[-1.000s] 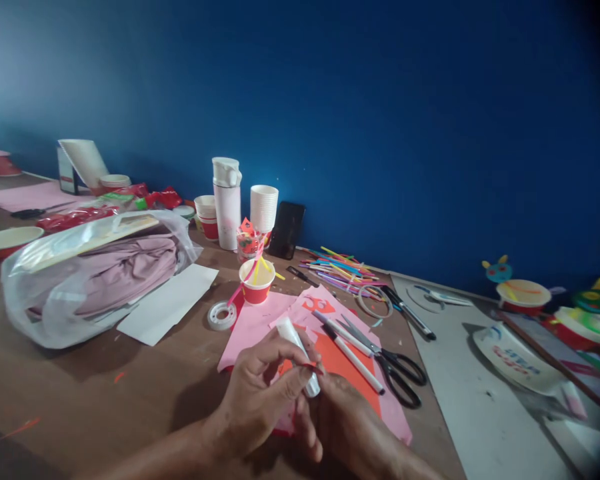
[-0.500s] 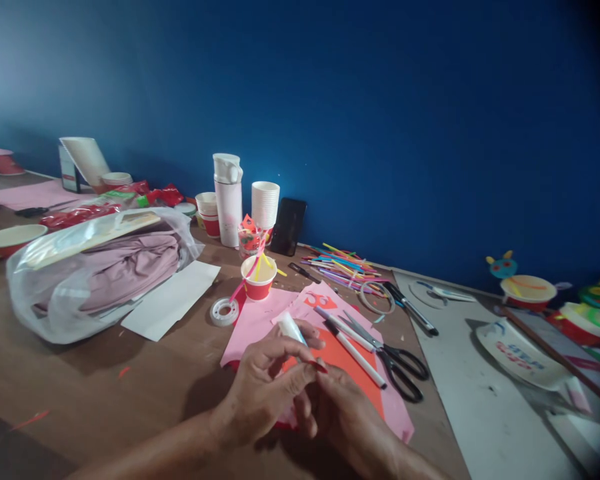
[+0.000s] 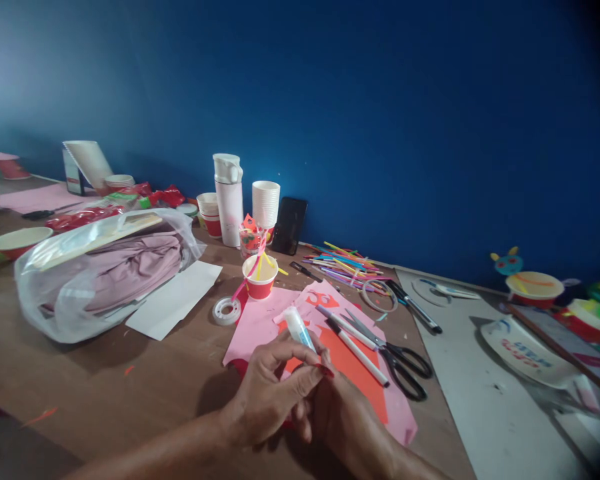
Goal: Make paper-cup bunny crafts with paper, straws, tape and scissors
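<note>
My left hand (image 3: 267, 393) pinches a small red piece (image 3: 327, 371), perhaps paper, between thumb and index finger. My right hand (image 3: 347, 413) meets it there, its thumb close to the piece. A white tube with blue print (image 3: 299, 328) stands up behind the left fingers, with the right hand's fingers seemingly curled round it; its lower end is hidden. Under both hands lie pink paper (image 3: 257, 320) and an orange sheet (image 3: 373, 390). On these rest black-handled scissors (image 3: 405, 367), a capped white marker (image 3: 357, 353) and another pen. A red-and-white paper cup (image 3: 259, 287) with pipe cleaners stands just beyond.
Left are a tape roll (image 3: 226, 311), white card (image 3: 175, 300) and a plastic bag (image 3: 35, 293) with pinkish cloth. Along the wall stand a white bottle (image 3: 229, 210), stacked cups (image 3: 265, 200) and a phone (image 3: 290, 225). Pipe cleaners (image 3: 345, 263) and a cutter knife (image 3: 415, 308) lie right.
Both hands have shifted slightly right along with the red piece and the tube, and more of the tube shows. The whole view has moved a little; the grips look unchanged.
</note>
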`<state>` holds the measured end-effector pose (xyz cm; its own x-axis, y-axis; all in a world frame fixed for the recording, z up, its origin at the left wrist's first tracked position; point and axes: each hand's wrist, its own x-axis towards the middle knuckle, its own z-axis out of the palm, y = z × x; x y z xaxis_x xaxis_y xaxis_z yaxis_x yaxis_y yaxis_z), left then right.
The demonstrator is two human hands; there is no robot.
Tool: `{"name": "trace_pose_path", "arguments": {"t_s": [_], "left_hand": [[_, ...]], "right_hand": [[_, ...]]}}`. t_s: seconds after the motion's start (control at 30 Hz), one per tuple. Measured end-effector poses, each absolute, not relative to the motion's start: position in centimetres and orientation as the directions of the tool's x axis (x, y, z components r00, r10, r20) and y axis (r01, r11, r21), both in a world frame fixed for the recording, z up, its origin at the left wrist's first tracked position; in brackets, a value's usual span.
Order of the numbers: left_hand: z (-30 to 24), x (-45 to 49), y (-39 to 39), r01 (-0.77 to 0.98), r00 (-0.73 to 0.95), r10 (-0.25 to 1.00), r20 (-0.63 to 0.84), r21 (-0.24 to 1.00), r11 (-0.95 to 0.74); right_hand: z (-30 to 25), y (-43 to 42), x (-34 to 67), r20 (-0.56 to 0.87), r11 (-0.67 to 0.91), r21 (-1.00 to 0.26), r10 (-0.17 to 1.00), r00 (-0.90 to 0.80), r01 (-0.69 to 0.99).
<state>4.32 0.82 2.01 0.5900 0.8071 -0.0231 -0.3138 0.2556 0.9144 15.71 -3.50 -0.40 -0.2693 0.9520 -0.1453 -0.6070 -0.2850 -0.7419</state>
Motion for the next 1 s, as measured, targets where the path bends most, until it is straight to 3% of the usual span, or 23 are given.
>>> {"name": "trace_pose_path", "arguments": {"t_s": [0.2, 0.4, 0.6, 0.8, 1.0], "left_hand": [[2.02, 4.48, 1.05, -0.318, 0.544, 0.839, -0.008, 0.923, 0.215], [1.79, 4.69, 1.17, -0.297, 0.601, 0.797, -0.069, 0.906, 0.302], [1.61, 4.73, 1.33, -0.271, 0.555, 0.828, -0.078, 0.925, 0.268], [1.54, 4.79, 1.21, -0.268, 0.598, 0.794, -0.105, 0.908, 0.322], [1.66, 4.76, 1.38, -0.282, 0.567, 0.82, -0.083, 0.915, 0.287]], "right_hand": [[-0.54, -3.4, 16.17, -0.123, -0.173, -0.793, 0.985, -0.124, -0.585], [0.07, -3.47, 15.62, -0.229, -0.304, -0.664, 0.952, -0.201, -0.683], [-0.56, -3.42, 16.04, -0.18, -0.193, -0.804, 0.98, -0.079, -0.562], [-0.21, -3.61, 15.67, -0.212, -0.279, -0.69, 0.96, -0.182, -0.668], [-0.84, -3.63, 16.14, -0.179, -0.184, -0.802, 0.982, -0.064, -0.568]]}}
